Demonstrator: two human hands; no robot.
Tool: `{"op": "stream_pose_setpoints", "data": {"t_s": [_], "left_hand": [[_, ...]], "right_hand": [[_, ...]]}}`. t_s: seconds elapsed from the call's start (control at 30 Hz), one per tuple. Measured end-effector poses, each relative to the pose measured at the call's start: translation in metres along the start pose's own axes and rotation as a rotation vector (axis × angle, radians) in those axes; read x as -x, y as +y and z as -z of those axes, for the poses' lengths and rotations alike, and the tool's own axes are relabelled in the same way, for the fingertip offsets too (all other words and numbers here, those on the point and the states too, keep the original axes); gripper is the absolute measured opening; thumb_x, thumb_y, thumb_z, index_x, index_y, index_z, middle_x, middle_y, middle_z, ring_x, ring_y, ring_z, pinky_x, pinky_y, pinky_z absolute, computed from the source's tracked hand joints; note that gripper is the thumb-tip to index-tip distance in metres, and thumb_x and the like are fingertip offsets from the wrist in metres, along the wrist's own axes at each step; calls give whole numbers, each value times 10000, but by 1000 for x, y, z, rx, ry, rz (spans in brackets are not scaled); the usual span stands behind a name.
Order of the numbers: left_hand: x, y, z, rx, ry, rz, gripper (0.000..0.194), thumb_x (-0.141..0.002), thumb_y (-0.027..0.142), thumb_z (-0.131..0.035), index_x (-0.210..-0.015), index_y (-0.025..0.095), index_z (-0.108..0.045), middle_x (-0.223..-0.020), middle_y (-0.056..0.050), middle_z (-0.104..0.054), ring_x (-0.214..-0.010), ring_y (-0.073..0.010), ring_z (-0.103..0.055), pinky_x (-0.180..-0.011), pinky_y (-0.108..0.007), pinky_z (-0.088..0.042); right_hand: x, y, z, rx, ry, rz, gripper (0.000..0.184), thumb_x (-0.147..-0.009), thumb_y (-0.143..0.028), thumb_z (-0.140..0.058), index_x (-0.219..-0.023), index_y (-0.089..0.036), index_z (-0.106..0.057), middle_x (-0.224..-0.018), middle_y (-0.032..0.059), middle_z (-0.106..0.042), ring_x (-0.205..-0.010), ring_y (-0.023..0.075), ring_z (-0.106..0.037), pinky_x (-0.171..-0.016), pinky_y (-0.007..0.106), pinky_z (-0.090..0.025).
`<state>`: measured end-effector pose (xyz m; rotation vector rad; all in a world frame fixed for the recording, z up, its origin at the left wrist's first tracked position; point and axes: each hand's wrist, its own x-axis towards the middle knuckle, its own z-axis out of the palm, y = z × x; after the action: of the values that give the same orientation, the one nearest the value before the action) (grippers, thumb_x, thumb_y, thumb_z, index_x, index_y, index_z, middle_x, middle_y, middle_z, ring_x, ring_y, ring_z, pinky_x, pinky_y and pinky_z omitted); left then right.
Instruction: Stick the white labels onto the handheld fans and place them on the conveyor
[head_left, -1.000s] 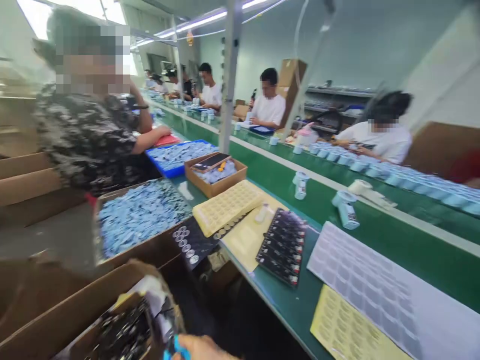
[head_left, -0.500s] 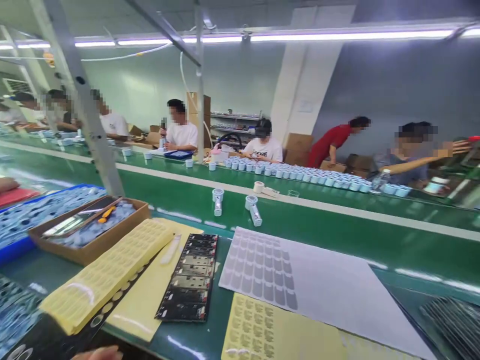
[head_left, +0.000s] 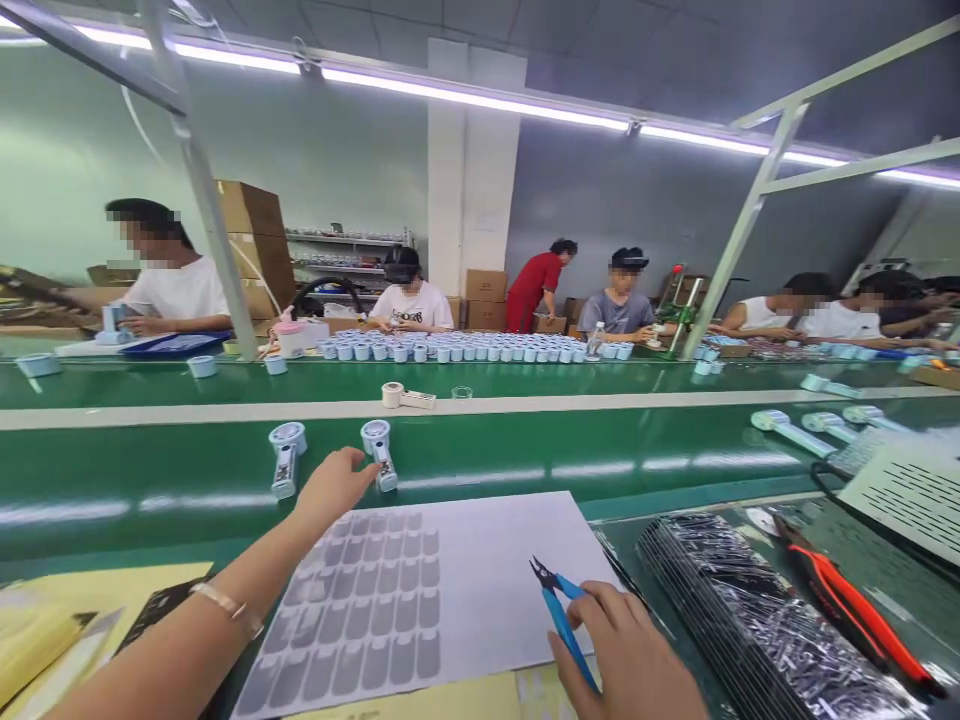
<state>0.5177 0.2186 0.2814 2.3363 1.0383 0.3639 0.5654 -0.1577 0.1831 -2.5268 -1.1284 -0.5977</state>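
Your left hand is stretched forward over the far edge of the white sheet, fingers loosely spread and empty. Its fingertips sit just short of a pale blue handheld device lying on the green conveyor belt; contact cannot be told. A second device of the same kind lies just left of it, a little apart. A bracelet shows on that wrist.

Your right hand is curled around blue-handled cutters, held low over the near right corner of the white sheet, dark tips pointing up and away from you.

The white sheet lies flat on the worktop; its left half carries rows of grey stickers. To the right of it lies a dark tray of small shiny parts, with orange-handled pliers beside the tray's right edge. Yellow sheets lie at far left.

Across the belt, a tape roll sits on the white strip, and a long row of pale blue cups lines the far worktop, where several other people sit.
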Motion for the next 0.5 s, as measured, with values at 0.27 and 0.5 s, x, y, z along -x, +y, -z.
{"op": "stream_pose_setpoints", "data": {"t_s": [0.27, 0.5], "left_hand": [[-52, 22, -39, 68, -160, 257, 301, -926, 446, -679, -1028, 163, -674, -999, -49, -692, -863, -206, -672, -765, -393, -582], [-20, 29, -25, 670, -143, 312, 316, -949, 465, -643, -887, 156, -649, -785, -3, -650, -629, -125, -602, -594, -286, -541]], "right_hand": [[-33, 10, -38, 89, -125, -191, 253, -945, -369, -625, -1058, -169, -731, -1245, 219, -720, -1139, 408, -675, -870, 522, -586], [-89, -61, -21, -417, -360, -95, 465, -871, -105, -639, -1327, -187, -671, -1336, 147, -714, -1247, 329, -658, -1029, 458, -540]]}}
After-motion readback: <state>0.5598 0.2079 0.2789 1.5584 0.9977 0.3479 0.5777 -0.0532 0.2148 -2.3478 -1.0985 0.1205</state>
